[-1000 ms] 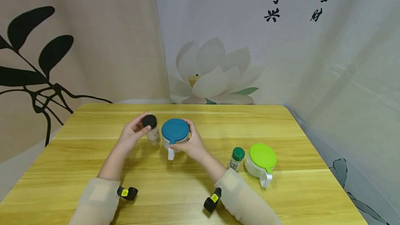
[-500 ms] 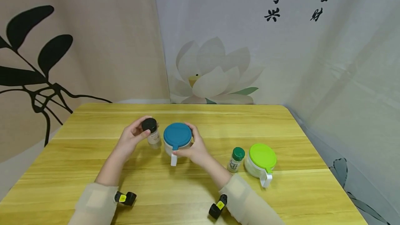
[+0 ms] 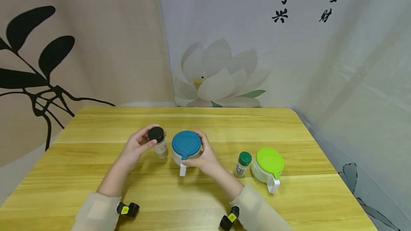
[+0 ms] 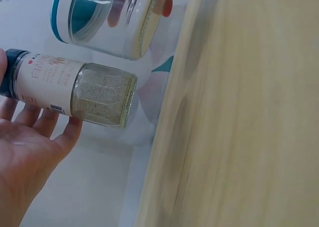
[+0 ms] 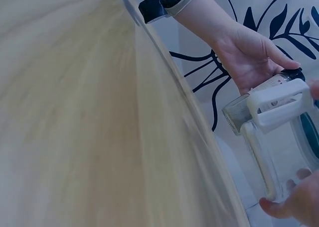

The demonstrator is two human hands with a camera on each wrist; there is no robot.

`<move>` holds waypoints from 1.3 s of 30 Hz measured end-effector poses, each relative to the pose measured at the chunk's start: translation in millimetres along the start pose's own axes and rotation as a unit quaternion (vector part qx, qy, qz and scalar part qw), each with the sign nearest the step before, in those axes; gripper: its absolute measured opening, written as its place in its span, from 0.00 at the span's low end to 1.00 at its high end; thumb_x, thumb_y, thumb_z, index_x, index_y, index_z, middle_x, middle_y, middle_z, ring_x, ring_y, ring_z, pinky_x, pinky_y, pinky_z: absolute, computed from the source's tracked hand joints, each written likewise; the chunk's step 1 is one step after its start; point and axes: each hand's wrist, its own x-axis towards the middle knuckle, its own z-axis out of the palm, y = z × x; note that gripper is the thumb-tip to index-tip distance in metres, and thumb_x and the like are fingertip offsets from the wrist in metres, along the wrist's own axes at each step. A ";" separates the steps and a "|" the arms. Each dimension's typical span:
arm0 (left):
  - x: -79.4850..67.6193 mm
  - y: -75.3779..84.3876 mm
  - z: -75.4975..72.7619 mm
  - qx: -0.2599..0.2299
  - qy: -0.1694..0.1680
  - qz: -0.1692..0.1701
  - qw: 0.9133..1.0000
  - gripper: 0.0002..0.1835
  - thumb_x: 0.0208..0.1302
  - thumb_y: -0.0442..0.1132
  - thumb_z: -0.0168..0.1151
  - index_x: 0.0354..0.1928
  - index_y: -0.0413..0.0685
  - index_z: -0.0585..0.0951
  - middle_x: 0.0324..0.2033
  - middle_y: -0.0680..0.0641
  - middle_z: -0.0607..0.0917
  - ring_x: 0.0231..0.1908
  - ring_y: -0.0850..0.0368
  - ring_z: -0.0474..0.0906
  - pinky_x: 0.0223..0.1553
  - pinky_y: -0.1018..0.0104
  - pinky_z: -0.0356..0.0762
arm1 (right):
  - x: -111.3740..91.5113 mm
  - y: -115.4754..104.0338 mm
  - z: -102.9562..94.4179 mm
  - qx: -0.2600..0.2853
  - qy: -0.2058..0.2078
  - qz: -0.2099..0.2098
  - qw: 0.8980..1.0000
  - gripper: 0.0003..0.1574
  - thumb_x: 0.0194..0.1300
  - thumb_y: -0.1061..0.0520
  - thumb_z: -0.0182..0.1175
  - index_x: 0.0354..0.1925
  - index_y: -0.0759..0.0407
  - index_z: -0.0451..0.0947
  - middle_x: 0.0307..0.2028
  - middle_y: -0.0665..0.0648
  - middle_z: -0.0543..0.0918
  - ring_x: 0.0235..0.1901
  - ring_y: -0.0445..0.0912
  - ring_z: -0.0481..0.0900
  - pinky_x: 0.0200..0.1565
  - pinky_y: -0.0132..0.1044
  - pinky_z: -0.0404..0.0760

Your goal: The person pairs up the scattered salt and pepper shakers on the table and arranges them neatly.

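My left hand (image 3: 135, 148) grips a glass spice shaker (image 3: 160, 147) by its black cap and upper part. In the left wrist view, the speckled greyish powder in the shaker (image 4: 102, 95) shows below a pale label. Just right of it, my right hand (image 3: 208, 158) holds a clear glass seasoning jar (image 3: 186, 143) with a blue lid and white handle, thumb near the handle and fingers round the far side. A pale layer lies at the bottom of this jar (image 5: 259, 160) in the right wrist view. Both containers are held side by side, raised above the tabletop.
On the right of the wooden table (image 3: 179, 202) stand a green-capped shaker (image 3: 241, 167) and a seasoning jar with a lime-green lid (image 3: 269, 161), close together. A printed cloth (image 3: 224, 27) hangs behind the far edge.
Both hands have drawn the black-capped shaker and the blue-lidded jar nearer to the body and slightly right. The two containers on the right have stayed put.
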 end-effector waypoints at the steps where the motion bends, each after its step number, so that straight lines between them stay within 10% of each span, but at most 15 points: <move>1: -0.9 0.0 0.8 0.002 0.000 0.000 1.000 0.22 0.67 0.28 0.56 0.62 0.37 0.70 0.50 0.55 0.83 0.49 0.57 0.75 0.49 0.69 0.72 | -0.9 0.3 -0.4 0.001 -0.001 0.002 1.000 0.60 0.44 0.69 0.73 0.71 0.57 0.54 0.65 0.61 0.65 0.65 0.57 0.60 0.62 0.61 0.55; 39: -27.1 15.5 21.1 0.013 0.037 -0.071 0.997 0.24 0.63 0.29 0.62 0.60 0.37 0.69 0.47 0.54 0.81 0.48 0.57 0.74 0.49 0.69 0.70 | -15.2 36.4 -19.9 -0.006 -0.024 -0.007 1.000 0.62 0.43 0.66 0.75 0.71 0.51 0.54 0.63 0.58 0.67 0.63 0.54 0.63 0.64 0.61 0.50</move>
